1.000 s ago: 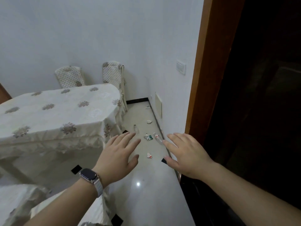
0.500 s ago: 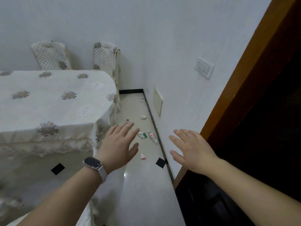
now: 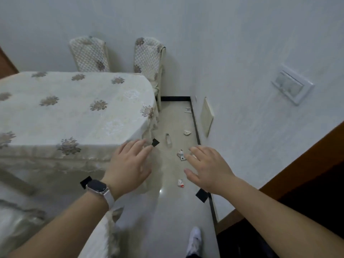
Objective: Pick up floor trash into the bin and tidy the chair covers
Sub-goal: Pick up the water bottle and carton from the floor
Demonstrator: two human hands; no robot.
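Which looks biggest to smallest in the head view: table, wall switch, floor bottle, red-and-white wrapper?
Largest first: table, wall switch. The bottle and red-and-white wrapper look close; the wrapper lies nearer, so unranked.

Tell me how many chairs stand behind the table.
2. The left chair stands away from the wall; the right chair beside it. The table may hide more.

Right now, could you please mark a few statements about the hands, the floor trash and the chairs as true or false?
1. The left hand and the right hand are both empty, fingers straight. True.
2. The trash lies on the table. False: it lies on the floor beside the wall.
3. Two covered chairs stand behind the table. True.
4. The watch is on the right wrist. False: it is on the left wrist.
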